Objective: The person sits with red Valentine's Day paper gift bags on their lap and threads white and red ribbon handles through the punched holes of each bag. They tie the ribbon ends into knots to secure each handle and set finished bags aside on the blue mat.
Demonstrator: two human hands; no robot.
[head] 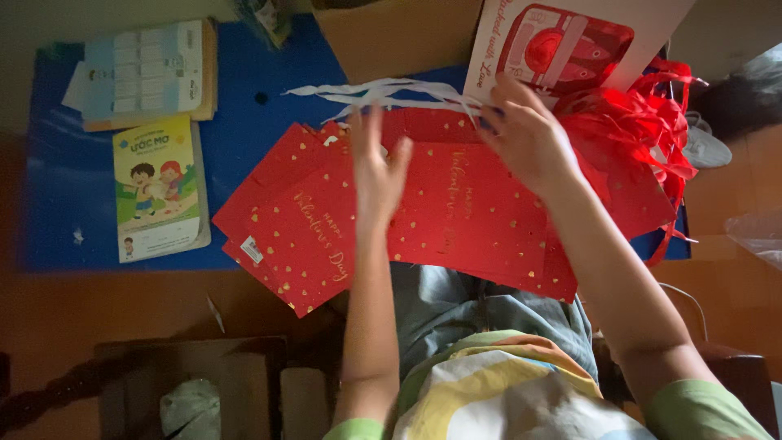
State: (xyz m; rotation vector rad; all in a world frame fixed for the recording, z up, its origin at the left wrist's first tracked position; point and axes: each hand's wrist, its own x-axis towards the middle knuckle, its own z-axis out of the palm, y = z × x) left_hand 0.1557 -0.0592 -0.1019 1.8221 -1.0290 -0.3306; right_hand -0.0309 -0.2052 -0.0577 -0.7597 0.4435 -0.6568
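Note:
Several flat red paper bags [456, 220] with gold hearts and gold script lie fanned out over a blue mat [244, 122]. My left hand [376, 167] is raised above them, fingers spread and blurred, close to a bundle of white ribbon strips [383, 91]. My right hand [525, 134] sits over the right part of the red bags, its fingertips pinching the end of the white ribbon strips. Just right of that hand is a tangled heap of red ribbon [635, 122].
A colourful children's booklet [157, 186] and a stack of pale booklets [147, 73] lie at the left on the blue mat. A brown cardboard box [391, 37] and a white card with a red picture [570, 45] are at the top. A dark wooden chair [187, 383] stands lower left.

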